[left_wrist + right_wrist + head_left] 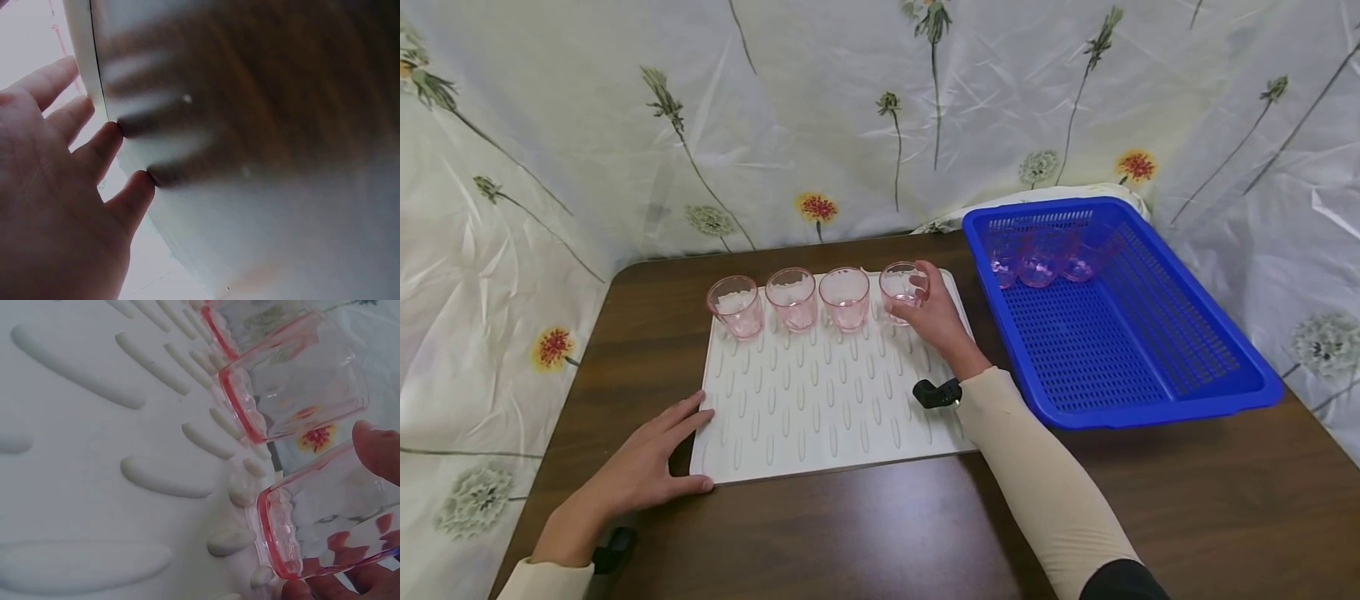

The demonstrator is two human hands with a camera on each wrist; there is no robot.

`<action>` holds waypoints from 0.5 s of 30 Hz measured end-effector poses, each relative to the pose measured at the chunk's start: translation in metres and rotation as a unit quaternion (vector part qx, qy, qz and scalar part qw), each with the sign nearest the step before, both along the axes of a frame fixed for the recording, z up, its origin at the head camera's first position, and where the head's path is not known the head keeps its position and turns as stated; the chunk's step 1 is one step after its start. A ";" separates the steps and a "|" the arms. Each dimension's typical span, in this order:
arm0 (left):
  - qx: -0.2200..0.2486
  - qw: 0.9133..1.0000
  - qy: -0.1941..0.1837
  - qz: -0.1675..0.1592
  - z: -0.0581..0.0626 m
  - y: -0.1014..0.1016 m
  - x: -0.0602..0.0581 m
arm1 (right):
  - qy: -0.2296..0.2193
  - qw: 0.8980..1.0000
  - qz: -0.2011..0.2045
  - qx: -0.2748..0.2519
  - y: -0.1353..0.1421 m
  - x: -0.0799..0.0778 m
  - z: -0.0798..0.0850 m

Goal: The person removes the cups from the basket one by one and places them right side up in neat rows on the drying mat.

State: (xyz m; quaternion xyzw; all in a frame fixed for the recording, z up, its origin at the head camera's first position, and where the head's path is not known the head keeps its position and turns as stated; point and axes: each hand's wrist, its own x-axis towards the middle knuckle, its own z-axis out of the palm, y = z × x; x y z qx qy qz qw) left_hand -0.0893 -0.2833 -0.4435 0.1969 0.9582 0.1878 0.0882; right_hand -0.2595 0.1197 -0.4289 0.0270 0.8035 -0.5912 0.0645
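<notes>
My right hand [942, 321] grips a clear pink drinking glass [895, 285] at the right end of a row on a white ridged mat [820, 417]. In the right wrist view the thumb lies on one side of that glass [325, 515] and fingers curl on the other; its base is at the mat. Three similar glasses stand upright to its left: one beside it [846, 302], a middle one [792, 302] and a leftmost one [737, 310]. My left hand [643, 458], fingers spread, rests at the mat's left edge with its fingertips touching the table.
To the right stands a blue perforated plastic basket [1026, 367], with three pink glasses [1039, 268] visible at its far left end. Mat and basket are on a dark brown wooden table [880, 533]. A flowered sheet [850, 125] hangs behind the table.
</notes>
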 end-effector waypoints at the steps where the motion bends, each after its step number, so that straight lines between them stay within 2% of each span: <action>1: 0.000 1.000 0.001 0.000 0.000 0.000 0.000 | -0.001 1.000 0.001 0.001 0.000 0.000 0.000; 15: 0.000 1.000 -0.010 0.004 0.000 0.000 0.000 | 0.005 1.000 0.005 0.016 0.001 -0.002 -0.001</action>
